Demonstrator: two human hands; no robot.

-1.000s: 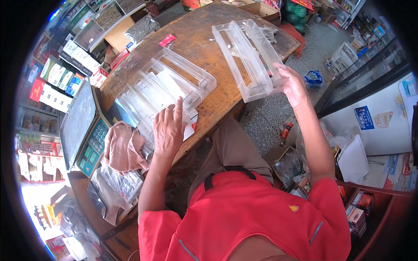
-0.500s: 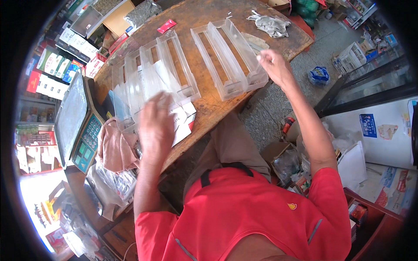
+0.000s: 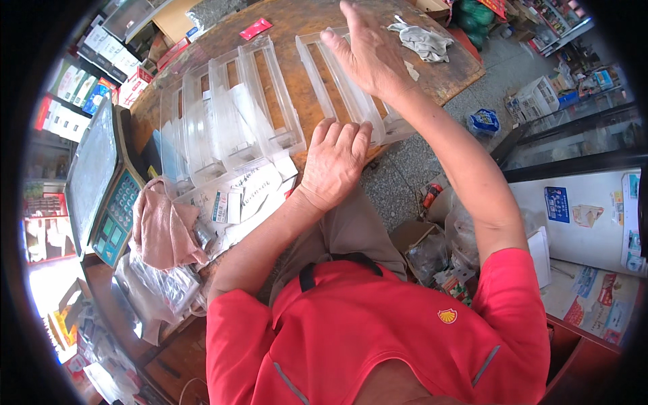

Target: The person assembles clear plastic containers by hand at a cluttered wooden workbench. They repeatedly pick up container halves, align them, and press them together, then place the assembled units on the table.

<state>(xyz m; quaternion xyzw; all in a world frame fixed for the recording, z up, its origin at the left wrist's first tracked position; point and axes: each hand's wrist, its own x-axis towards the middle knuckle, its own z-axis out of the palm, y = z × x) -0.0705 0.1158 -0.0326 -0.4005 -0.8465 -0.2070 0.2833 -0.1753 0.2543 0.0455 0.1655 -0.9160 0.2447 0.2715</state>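
Right hand (image 3: 374, 61): raised above the right-hand clear plastic rack (image 3: 354, 101), fingers extended, thumb apart, nothing held. Left hand (image 3: 332, 162): fingers bent over the near end of the same rack; the thumb is hidden, so whether it grips or merely rests cannot be told. The rack lies on the table (image 3: 442, 82), its near end at the edge.

Risks, as judged: a pull by the left hand could bring the rack off the edge, and the thin plastic may crack on the hard floor (image 3: 398, 169). A sideways push could knock it against the second set of racks (image 3: 287, 140), just to its left. The loose papers (image 3: 250, 192) by that set could be dragged by the left forearm.

Surface: worn brown wood, scuffed, bearing a red packet (image 3: 255, 29) and a crumpled pale cloth (image 3: 424, 42). A scale (image 3: 101, 182) stands at left, a pink cloth (image 3: 165, 226) beside it.

Room: cluttered; speckled floor with a blue packet (image 3: 484, 121), and a white cabinet (image 3: 587, 216) at right.
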